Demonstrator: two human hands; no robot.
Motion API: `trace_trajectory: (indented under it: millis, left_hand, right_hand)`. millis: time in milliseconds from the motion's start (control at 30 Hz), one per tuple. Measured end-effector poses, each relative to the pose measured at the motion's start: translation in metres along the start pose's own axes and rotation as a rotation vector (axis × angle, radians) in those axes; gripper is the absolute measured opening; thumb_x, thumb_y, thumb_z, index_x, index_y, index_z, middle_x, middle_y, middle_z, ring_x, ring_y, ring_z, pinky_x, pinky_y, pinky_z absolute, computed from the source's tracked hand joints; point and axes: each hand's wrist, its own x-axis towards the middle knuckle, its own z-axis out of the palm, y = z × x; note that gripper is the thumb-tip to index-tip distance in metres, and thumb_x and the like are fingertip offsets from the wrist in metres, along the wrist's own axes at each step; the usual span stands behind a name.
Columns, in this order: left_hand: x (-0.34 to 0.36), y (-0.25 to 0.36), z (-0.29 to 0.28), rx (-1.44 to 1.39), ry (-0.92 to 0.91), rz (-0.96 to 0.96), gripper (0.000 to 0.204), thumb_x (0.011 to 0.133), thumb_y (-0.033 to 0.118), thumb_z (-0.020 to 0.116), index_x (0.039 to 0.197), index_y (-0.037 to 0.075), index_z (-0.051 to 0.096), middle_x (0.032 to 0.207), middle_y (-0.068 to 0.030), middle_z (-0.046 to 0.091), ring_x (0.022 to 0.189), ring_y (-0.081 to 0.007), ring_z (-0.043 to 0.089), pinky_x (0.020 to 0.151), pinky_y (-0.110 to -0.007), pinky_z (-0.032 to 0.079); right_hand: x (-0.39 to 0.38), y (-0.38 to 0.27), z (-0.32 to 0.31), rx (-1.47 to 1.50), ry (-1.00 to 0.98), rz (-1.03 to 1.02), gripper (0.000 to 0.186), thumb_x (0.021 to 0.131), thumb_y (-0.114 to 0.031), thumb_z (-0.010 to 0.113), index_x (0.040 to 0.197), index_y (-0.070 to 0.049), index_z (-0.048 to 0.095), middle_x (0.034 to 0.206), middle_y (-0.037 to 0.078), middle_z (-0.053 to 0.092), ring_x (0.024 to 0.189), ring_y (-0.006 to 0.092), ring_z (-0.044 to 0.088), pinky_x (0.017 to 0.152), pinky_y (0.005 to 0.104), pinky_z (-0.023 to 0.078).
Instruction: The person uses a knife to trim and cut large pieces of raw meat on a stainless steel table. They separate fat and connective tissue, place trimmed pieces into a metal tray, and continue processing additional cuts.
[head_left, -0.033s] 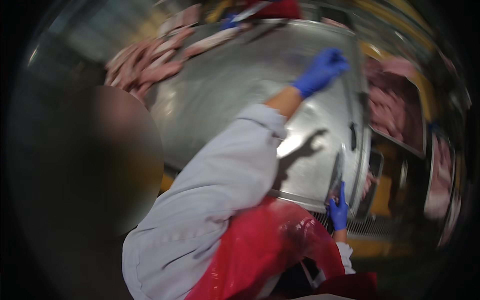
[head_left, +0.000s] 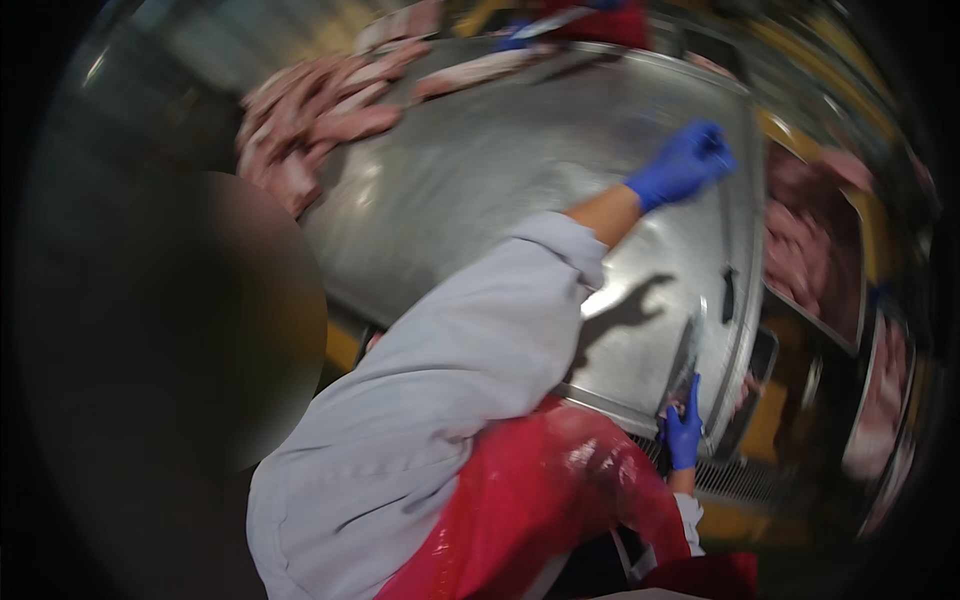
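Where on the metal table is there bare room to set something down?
The broadest bare patch is the middle of the metal table, between the meat pile and the left hand. A smaller one lies nearer the body, between the left sleeve and the slim dark object. Crowded: the far-left corner, and the near-right corner by the right hand.

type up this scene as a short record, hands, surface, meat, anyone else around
left hand: blue-gloved, fingers curled, above the table; contents unclear
right hand: blue-gloved, at the table's near right corner, beside a blade-like tool; grip unclear
surface: shiny metal table
by right rim: small dark object
meat: pink strips piled at far left; more in a tray on the right
other person: blue-gloved hand at the far edge
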Motion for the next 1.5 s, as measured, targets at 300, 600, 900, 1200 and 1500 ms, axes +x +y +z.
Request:
trace_trajectory:
  millis: [300, 600, 900, 1200, 1500]
  left_hand:
    - [-0.292, -0.106, -0.304, 0.536, 0.106, -0.714, 0.077, 0.084, 0.037, 0.076, 0.145, 0.002, 0.043, 0.136, -0.0218, 0.056, 0.119, -0.0321, 0.061, 0.102, -0.04, 0.049]
    - [-0.552, -0.105, -0.69, 0.971, 0.717, -1.189, 0.088, 0.079, 0.045, 0.077, 0.143, -0.005, 0.043, 0.136, -0.0261, 0.057, 0.123, -0.037, 0.059, 0.102, -0.04, 0.048]
    - [-0.609, -0.108, -0.893, 1.247, 1.19, -1.091, 0.096, 0.066, 0.041, 0.086, 0.138, -0.007, 0.044, 0.133, -0.0304, 0.057, 0.121, -0.0418, 0.059, 0.099, -0.043, 0.05]
    - [-0.622, -0.146, -0.998, 0.555, 1.28, -0.761, 0.08, 0.066, 0.033, 0.09, 0.125, -0.009, 0.057, 0.119, -0.0208, 0.067, 0.104, -0.0292, 0.067, 0.087, -0.04, 0.053]
    - [-0.566, -0.119, -0.943, 0.328, 1.386, -0.926, 0.057, 0.07, 0.024, 0.081, 0.116, -0.005, 0.065, 0.1, -0.0161, 0.072, 0.084, -0.0268, 0.069, 0.074, -0.038, 0.055]
  right_hand:
    - [0.067, -0.027, 0.107, -0.18, -0.279, -0.054, 0.078, 0.091, 0.006, 0.051, 0.16, -0.018, 0.024, 0.074, 0.0, 0.058, 0.066, 0.0084, 0.051, 0.062, 0.0242, 0.045]
    - [0.105, -0.082, 0.256, -0.422, -0.401, 0.05, 0.076, 0.094, -0.001, 0.052, 0.16, -0.026, 0.024, 0.07, 0.004, 0.06, 0.054, 0.0094, 0.05, 0.05, 0.0278, 0.045]
    - [0.109, -0.158, 0.338, -0.599, -0.262, 0.295, 0.076, 0.093, -0.003, 0.049, 0.16, -0.025, 0.022, 0.073, 0.005, 0.063, 0.052, 0.0106, 0.053, 0.046, 0.0292, 0.046]
    - [0.11, -0.172, 0.348, -0.715, -0.217, 0.366, 0.076, 0.095, -0.002, 0.048, 0.16, -0.03, 0.021, 0.074, 0.004, 0.063, 0.053, 0.0107, 0.052, 0.045, 0.0277, 0.045]
    - [0.127, -0.174, 0.374, -0.704, -0.298, 0.302, 0.075, 0.096, -0.004, 0.05, 0.161, -0.029, 0.021, 0.076, 0.003, 0.063, 0.053, 0.0097, 0.052, 0.045, 0.0267, 0.045]
